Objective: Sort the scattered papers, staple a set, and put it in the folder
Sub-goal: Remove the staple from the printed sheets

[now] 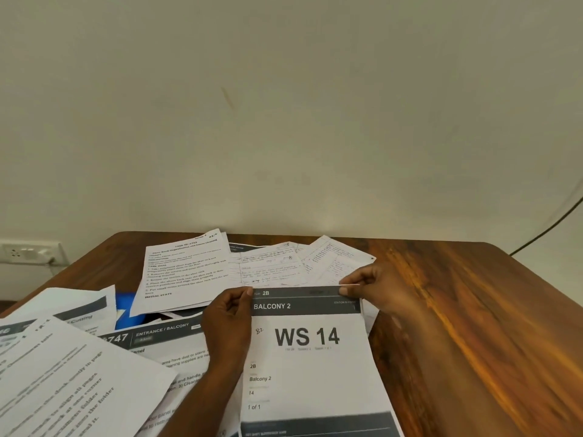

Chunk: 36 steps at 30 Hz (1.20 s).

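Observation:
I hold a printed sheet reading "BALCONY 2 / WS 14" (310,357) over the wooden table (467,326). My left hand (227,323) pinches its top left corner. My right hand (375,288) pinches its top right corner, thumb on the dark header bar. More white sheets lie under it. Scattered papers cover the table: a typed task sheet (186,272), handwritten lined pages (303,263), an "ENTRANCE / BALCONY" sheet (164,337) and a pile of typed sheets (63,373) at the near left. A blue object (127,310), perhaps the folder, shows between the papers. No stapler is visible.
A plain wall rises behind the table. A wall socket plate (28,252) sits at the far left, and a dark cable (549,228) hangs at the right. The table's right half shows bare wood.

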{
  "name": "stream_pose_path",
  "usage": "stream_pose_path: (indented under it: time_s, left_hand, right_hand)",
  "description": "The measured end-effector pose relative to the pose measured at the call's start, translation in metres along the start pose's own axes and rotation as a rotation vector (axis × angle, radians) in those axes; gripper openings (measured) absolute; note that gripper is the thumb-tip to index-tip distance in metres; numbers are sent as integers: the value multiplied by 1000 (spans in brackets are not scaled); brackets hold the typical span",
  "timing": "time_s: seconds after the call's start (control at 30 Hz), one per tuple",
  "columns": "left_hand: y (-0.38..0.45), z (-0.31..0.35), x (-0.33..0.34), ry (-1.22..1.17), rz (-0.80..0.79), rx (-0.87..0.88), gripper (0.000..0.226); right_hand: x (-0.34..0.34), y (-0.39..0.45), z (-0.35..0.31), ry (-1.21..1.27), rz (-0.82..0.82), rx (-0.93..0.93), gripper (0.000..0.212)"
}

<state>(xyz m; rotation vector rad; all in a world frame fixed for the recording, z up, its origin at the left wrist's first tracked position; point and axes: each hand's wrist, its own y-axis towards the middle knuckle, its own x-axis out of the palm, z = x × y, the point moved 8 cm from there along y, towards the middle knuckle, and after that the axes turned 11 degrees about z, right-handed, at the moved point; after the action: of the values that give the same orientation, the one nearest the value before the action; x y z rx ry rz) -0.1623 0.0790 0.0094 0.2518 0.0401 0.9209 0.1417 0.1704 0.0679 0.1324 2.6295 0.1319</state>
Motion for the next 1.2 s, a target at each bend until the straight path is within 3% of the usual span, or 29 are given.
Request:
stream_pose_path:
  time_s: [0.23,0.53,0.73,0.83,1.03,1.2]
  left_hand:
    - [0,7,-8,3,65,34,1]
    - [-4,17,-10,87,88,178,8]
    - [-25,36,17,352,-110,553,42]
    - [-39,41,30,406,-233,676,45]
    - [-51,42,44,388,-376,627,29]
    - [-51,46,46,213,-414,550,17]
  right_hand:
    - [-7,-2,4,111,25,88,17]
    - [-1,-6,-7,76,1,34,21]
    - [19,-16,-26,-11,-70,-38,23]
    - [33,-23,-36,-45,-130,-76,24]
    - [53,-42,-53,-71,-237,-195,23]
    - [50,-44,-58,-102,-256,-227,27]
